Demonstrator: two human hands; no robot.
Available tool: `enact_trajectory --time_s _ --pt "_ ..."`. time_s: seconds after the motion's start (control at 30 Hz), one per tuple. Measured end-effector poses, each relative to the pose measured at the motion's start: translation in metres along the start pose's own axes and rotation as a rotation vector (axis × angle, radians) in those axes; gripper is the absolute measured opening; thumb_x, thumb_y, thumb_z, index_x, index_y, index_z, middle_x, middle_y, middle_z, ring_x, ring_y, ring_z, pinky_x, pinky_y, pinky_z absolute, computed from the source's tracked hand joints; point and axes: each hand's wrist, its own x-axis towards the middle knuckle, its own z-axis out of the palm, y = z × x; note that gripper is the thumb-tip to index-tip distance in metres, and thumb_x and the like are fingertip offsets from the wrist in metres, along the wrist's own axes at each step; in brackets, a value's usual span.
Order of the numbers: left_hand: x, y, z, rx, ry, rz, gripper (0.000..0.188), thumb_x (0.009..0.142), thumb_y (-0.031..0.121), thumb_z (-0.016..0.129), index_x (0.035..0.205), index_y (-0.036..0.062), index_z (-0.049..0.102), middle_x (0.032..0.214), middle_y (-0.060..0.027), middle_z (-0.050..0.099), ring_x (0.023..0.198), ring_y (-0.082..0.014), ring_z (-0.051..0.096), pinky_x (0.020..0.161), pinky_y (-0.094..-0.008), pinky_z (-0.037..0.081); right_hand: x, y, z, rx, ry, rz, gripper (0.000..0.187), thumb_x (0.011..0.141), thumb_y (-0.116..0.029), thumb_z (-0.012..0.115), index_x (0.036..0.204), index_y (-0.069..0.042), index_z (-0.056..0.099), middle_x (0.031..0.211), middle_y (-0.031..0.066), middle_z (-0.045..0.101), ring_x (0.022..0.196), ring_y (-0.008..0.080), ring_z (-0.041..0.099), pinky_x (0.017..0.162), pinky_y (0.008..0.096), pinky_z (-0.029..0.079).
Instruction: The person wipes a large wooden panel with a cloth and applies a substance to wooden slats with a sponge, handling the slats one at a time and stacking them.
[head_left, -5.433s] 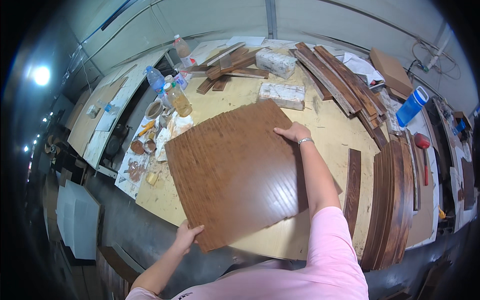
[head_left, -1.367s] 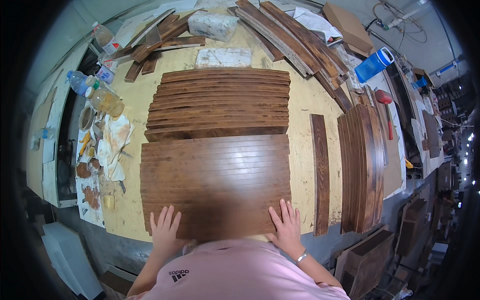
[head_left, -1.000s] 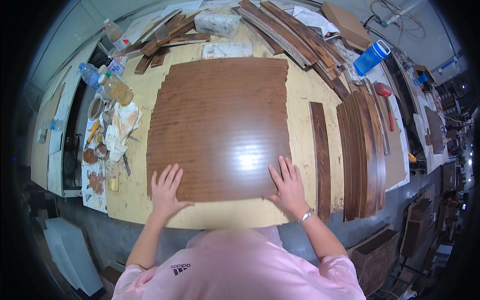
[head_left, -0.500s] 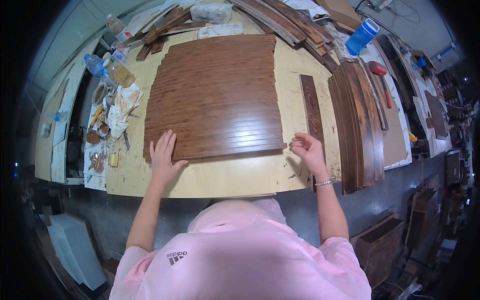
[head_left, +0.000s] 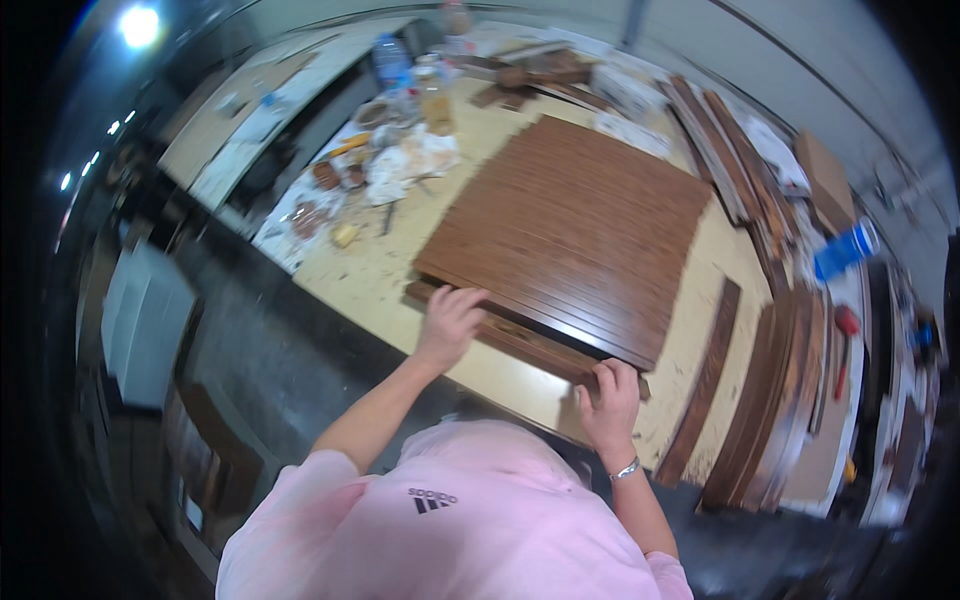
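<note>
"The right hand (head_left: 610,395) pinches the front board (head_left: 535,350) near its right end, thumb on the near side," I say, watching from far away.

"And the left hand (head_left: 452,325)?"

"Its fingers bend over the same board, near the other end. (The thumb is hidden from me, so I can't say if it grips.)"

"Where is that board?"

"On the near side of the yellow table (head_left: 365,280), in front of the big flat row of boards (head_left: 580,230)."

"What's new?"

"Half a second ago the right hand is off the row, and I see no gap at the front. Now there is a dark gap."

"What does that mean for the work?"

"I think one board is being handled by itself now. The others lie side by side, and nobody touches the loose plank (head_left: 705,385) on the right."
</note>
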Motion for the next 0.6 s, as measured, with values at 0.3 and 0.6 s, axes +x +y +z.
enact_trajectory --time_s 0.3,0.6 --pt "-0.002 0.013 -0.03 -0.182 0.096 -0.04 0.028 0.07 0.01 0.072 0.097 0.0084 0.065 0.106 -0.0049 0.066 0.105 -0.0238 0.06 0.1 -0.0434 0.04 0.037 -0.015 0.061 -0.146 -0.335 -0.079 0.027 0.077 -0.023 0.075 0.091 -0.006 0.059 0.087 0.0117 0.058 0.084 0.0327 0.058 0.069 0.0427 0.048" --pt "0.013 -0.163 -0.09 0.025 0.485 -0.487 0.025 0.073 0.007 0.074 0.096 0.0046 0.065 0.103 -0.0115 0.067 0.102 -0.0328 0.06 0.09 -0.044 0.045 0.058 -0.059 0.06 0.508 -0.501 0.691 0.024 0.091 -0.019 0.064 0.079 0.001 0.06 0.071 0.0051 0.061 0.063 0.0159 0.049 0.062 0.0329 0.04"
